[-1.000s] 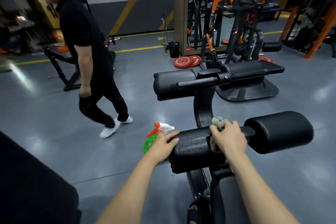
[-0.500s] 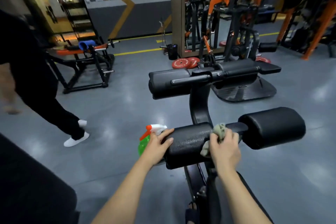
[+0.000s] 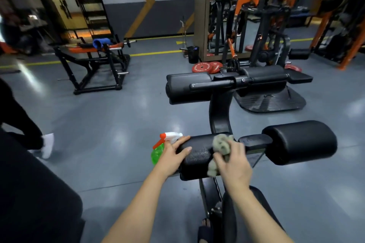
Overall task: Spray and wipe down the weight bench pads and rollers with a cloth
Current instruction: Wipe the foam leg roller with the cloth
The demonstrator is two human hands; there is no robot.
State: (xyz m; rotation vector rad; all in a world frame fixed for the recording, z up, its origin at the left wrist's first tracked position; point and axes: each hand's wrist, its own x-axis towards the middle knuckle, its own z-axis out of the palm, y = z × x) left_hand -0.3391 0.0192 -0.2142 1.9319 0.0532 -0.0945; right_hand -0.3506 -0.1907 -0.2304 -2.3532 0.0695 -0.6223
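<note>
The black weight bench has a near left roller [image 3: 195, 156], a near right roller [image 3: 300, 142] and an upper pair of rollers [image 3: 187, 89] on a curved post. My right hand [image 3: 235, 163] grips a crumpled grey-green cloth [image 3: 222, 144] and presses it on top of the near left roller, close to the post. My left hand [image 3: 171, 154] sits at that roller's outer end, thumb and forefinger lying on it. A green spray bottle [image 3: 157, 154] with a white and orange trigger hangs behind this hand, held by its hidden fingers. Part of the bench pad [image 3: 229, 213] shows below.
A person in black with white shoes [image 3: 47, 144] walks at the left edge. Ahead stand a black frame machine [image 3: 94, 69], red weight plates [image 3: 203, 67], a black footplate [image 3: 270, 100] and orange racks. A dark padded surface [image 3: 35, 203] fills the lower left.
My right hand slid the cloth leftward from the centre bar onto the near left roller. The person in black walked left, nearly out of view. My left hand stayed put.
</note>
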